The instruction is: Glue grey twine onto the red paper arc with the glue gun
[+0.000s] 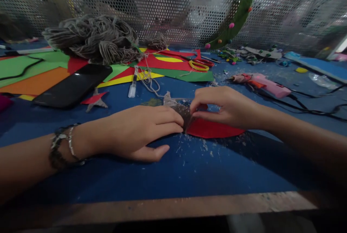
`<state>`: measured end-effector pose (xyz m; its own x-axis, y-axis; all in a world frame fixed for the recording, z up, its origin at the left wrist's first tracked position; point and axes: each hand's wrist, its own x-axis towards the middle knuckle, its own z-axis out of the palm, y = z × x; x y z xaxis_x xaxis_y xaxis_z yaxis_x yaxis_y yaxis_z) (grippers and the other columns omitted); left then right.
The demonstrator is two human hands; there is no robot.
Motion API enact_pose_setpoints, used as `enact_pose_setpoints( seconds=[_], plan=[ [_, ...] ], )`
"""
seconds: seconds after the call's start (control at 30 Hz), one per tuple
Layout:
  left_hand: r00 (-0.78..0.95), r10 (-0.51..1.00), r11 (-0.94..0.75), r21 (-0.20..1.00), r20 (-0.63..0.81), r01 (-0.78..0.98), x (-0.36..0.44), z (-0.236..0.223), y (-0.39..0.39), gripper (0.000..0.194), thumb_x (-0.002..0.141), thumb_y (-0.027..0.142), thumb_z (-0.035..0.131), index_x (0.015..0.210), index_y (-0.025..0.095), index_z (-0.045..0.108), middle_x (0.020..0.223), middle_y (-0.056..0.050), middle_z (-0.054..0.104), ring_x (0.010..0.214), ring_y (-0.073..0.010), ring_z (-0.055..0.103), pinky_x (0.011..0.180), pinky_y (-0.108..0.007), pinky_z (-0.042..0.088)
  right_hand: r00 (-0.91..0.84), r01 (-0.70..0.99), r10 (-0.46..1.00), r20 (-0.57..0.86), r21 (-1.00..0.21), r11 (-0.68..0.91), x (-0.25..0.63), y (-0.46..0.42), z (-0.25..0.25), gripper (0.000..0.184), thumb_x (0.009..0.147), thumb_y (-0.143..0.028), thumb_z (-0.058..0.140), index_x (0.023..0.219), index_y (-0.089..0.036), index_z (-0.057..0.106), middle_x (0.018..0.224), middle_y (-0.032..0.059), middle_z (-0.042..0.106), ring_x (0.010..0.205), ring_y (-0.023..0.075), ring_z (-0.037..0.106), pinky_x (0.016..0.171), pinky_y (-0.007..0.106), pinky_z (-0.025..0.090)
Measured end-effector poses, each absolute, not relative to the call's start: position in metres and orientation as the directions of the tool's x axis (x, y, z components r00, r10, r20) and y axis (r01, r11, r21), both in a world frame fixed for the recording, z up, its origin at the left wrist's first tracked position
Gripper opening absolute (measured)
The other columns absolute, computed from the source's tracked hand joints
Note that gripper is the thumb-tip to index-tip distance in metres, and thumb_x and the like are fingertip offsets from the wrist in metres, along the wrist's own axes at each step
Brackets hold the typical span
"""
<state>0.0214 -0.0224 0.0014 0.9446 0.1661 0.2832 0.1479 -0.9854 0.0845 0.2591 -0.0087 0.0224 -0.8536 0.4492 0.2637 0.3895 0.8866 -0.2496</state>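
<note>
My left hand [146, 128] lies palm down on the blue table, thumb apart, its fingers pressing the near edge of a small brown piece [182, 110] with a greyish tip [169, 99]. My right hand [217, 104] is closed in a pinch at the right of that piece. A thin strand of grey yarn [177, 98] runs to its fingertips; the exact grip is partly hidden. Beneath the right hand lies a red felt piece [214, 128] with a curved edge. Pale scraps are scattered in front of it.
A pink glue gun [271, 85] with black cords lies right. A grey yarn skein [94, 39], black phone [74, 85], yarn star [97, 101], clear-capped tube [132, 84] and coloured felt sheets [48, 81] spread left. Yellow-handled scissors [199, 66] rest behind. A perforated metal screen [173, 12] stands at the back.
</note>
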Motion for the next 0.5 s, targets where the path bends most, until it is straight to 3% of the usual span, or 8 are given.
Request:
enact_pose_setpoints(
  seconds=[0.17, 0.5],
  plan=[
    [0.959, 0.165, -0.982, 0.128, 0.231, 0.138, 0.0209, 0.001, -0.0228, 0.029, 0.084, 0.022, 0.05, 0.111, 0.014, 0.055, 0.11, -0.012, 0.061, 0.103, -0.0235, 0.056, 0.085, -0.034, 0.049, -0.843, 0.443, 0.489, 0.226, -0.226, 0.868, 0.2659, -0.0048, 0.0214, 0.018, 0.088, -0.026, 0.047, 0.08, -0.017, 0.059, 0.078, 0.0035, 0.06, 0.069, 0.0117, 0.051, 0.064, 0.025, 0.038],
    [0.959, 0.091, -0.995, 0.059, 0.269, 0.078, 0.0241, 0.0018, -0.0229, 0.033, 0.086, 0.024, 0.045, 0.114, 0.008, 0.055, 0.108, -0.015, 0.062, 0.105, -0.026, 0.056, 0.085, -0.036, 0.051, -0.826, 0.45, 0.496, 0.268, -0.217, 0.866, 0.2683, -0.0087, 0.0216, 0.018, 0.089, -0.025, 0.047, 0.08, -0.016, 0.06, 0.078, 0.0042, 0.059, 0.07, 0.012, 0.052, 0.065, 0.025, 0.039]
  ],
)
